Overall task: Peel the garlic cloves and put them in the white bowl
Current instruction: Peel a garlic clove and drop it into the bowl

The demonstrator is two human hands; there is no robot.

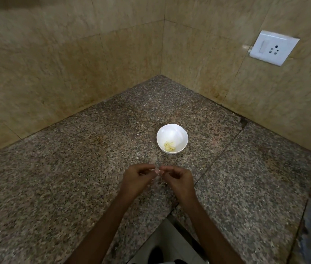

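Note:
A small white bowl (172,132) stands on the speckled granite counter, with several peeled pale-yellow garlic cloves (169,146) lying in its bottom. My left hand (137,180) and my right hand (178,181) are held together just in front of the bowl, fingertips meeting. Between them they pinch a small pale garlic clove (157,172), mostly hidden by the fingers. A few thin scraps of skin (163,182) lie on the counter under the hands.
The granite counter (74,178) fills a corner between two beige tiled walls. A white wall socket (273,47) sits on the right wall. The counter's front edge is notched near my forearms, with floor visible below.

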